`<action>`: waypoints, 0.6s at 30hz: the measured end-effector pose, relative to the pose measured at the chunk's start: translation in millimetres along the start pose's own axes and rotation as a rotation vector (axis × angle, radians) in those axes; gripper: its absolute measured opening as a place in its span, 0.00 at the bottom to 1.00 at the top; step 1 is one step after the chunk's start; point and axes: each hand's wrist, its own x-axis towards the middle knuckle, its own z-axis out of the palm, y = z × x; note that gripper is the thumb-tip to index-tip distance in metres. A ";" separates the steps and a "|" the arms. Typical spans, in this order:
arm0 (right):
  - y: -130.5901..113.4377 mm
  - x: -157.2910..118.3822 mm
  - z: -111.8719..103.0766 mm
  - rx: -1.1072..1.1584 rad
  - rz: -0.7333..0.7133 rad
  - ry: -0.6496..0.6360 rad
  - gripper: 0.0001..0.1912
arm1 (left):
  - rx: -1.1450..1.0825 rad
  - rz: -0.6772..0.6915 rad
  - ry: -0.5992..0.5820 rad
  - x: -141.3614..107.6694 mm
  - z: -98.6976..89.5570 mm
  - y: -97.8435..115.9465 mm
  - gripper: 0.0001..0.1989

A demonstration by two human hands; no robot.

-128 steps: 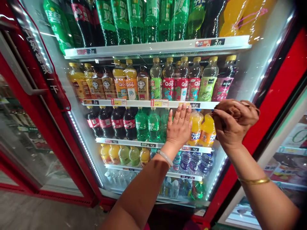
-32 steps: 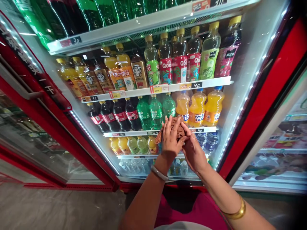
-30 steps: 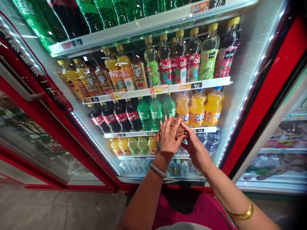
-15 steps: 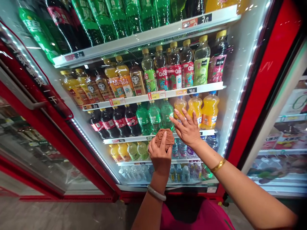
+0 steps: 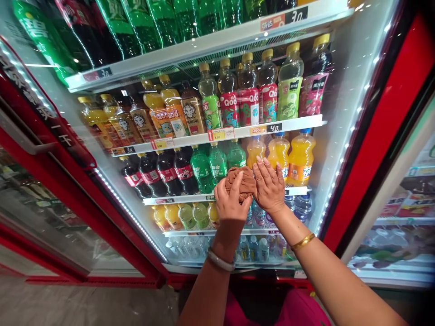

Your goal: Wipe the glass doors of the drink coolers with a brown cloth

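Bunched up in my left hand (image 5: 231, 199) is a brown cloth (image 5: 245, 183), its fingers closed round the folds. My right hand (image 5: 270, 184) lies flat beside the cloth, fingers stretched out and close together, its edge by the cloth's right side. Both hands are in front of a shelf of bottles. Orange soda bottles (image 5: 301, 157) stand behind and right of my right hand, partly covered by it. Green soda bottles (image 5: 217, 163) are just behind the cloth. A white shelf edge (image 5: 190, 198) runs behind my left hand.
Above is a shelf (image 5: 244, 132) of juice bottles with price tags. Cola bottles (image 5: 183, 170) stand to the left. Smaller bottles (image 5: 186, 216) fill the shelves below. The cooler's red frame (image 5: 380, 136) borders the right, and a door with a handle (image 5: 34, 145) the left.
My left hand has moved up and right with the cloth, closer to my right hand. The right hand's fingers have drawn together. The view has shifted slightly nearer to the shelves.
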 end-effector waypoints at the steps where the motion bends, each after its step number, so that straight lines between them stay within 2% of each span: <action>1: 0.0 -0.5 0.5 -0.003 0.013 0.005 0.38 | 0.022 0.014 0.003 -8.2 0.4 1.2 0.36; 5: -0.6 -0.5 0.9 -0.039 0.013 -0.007 0.39 | 0.111 -0.032 -0.018 -50.5 2.4 -7.6 0.34; 8: -0.8 0.1 0.3 -0.049 0.013 0.005 0.39 | 0.110 -0.085 -0.052 -62.8 2.5 -17.8 0.33; 11: 0.3 -0.7 -0.2 -0.044 0.019 -0.013 0.39 | 0.054 -0.138 -0.038 -45.2 2.3 -12.2 0.36; 15: 2.8 -3.3 -0.7 -0.012 0.048 -0.048 0.37 | 0.005 -0.061 -0.068 -9.4 2.6 7.7 0.38; 18: 4.0 -5.0 -0.9 0.010 0.046 -0.049 0.38 | 0.021 -0.029 -0.067 -8.9 1.5 6.2 0.38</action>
